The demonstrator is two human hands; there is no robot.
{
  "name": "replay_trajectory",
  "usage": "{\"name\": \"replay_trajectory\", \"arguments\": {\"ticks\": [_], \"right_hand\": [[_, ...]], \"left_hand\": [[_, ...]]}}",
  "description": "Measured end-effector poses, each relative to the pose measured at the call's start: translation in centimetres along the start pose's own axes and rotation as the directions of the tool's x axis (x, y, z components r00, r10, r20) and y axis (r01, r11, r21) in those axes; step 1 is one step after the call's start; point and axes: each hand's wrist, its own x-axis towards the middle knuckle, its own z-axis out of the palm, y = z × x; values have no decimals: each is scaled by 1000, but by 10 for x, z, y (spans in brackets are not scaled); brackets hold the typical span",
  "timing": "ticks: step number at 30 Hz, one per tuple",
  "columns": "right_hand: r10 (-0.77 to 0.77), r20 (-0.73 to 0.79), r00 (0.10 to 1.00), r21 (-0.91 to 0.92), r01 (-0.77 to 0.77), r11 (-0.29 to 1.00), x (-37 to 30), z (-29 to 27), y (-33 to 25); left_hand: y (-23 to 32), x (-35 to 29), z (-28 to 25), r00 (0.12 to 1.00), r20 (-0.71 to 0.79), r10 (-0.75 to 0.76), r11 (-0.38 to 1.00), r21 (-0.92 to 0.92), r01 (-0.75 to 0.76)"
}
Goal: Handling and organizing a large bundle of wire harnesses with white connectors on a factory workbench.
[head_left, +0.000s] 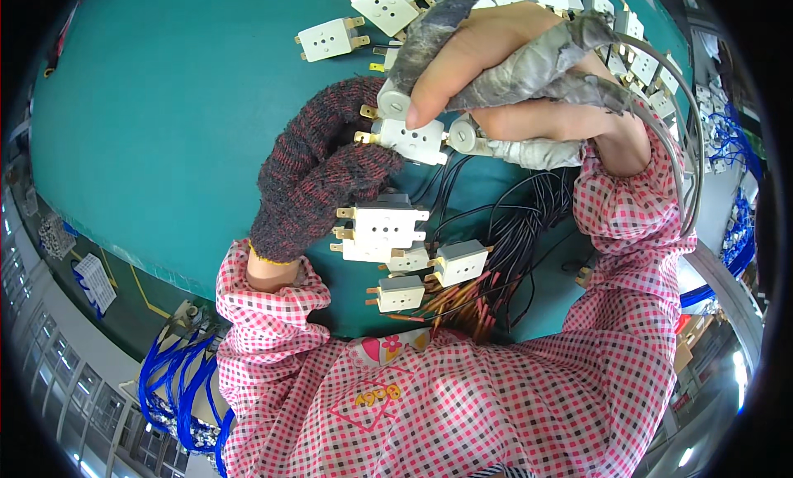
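My left hand (318,168), in a dark red-black knit glove, pinches a small white block with brass tabs (409,139) above the green table. My bare right hand (512,73) closes around grey tape-wrapped probes (516,73) with round, screw-headed white ends. One end sits at the block's upper left, the other beside its right-hand tabs. A right fingertip presses the block's top face. Below my left hand lie several similar white blocks (384,230), some stacked, with brass tabs sticking out. The far side of the held block is hidden.
A bundle of black wires (529,205) with orange-brown ends lies between my forearms. More white blocks (384,7) cover the table's far right. Grey cables (698,139) loop beside my right sleeve. Blue wire bundles (178,387) hang at lower left.
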Motion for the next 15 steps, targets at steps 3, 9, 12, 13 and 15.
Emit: {"name": "replay_trajectory", "arguments": {"ticks": [3,9,12,13,15], "right_hand": [[-31,-81,996,131,42,990,-3,11,4],[257,-4,966,161,-253,954,-2,12,-15],[291,-26,957,252,-275,928,-7,21,-9],[285,-49,957,269,-263,927,-6,23,-8],[279,-70,958,284,-249,926,-4,21,-9]], "left_hand": [[2,1,0,998,13,-63,998,-9,63],[3,-3,4,992,32,123,977,169,-127],[4,-3,3,999,31,18,996,84,-20],[-2,-1,0,999,30,18,996,84,-20],[-14,5,-7,988,133,80,997,11,-82]]}}
